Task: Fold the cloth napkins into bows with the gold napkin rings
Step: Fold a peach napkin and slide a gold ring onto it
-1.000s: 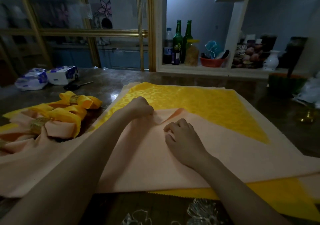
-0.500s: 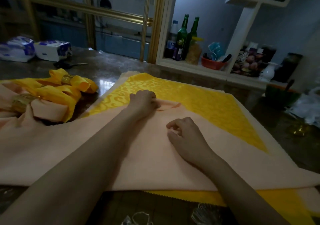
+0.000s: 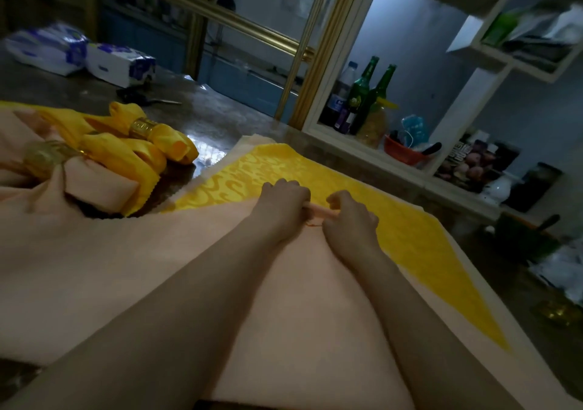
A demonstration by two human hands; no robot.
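Left hand [image 3: 282, 203] and right hand [image 3: 348, 220] pinched the rolled corner of the peach cloth napkin [image 3: 318, 299], fingers curled, over the yellow patterned napkin [image 3: 419, 252].

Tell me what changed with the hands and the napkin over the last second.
The right hand slid forward over the peach napkin to its far tip, beside the left hand. Both now pinch that tip, which has gone from a flat flap to a small roll. The left hand stayed at the tip; the yellow napkin underneath and the finished bows stayed put.
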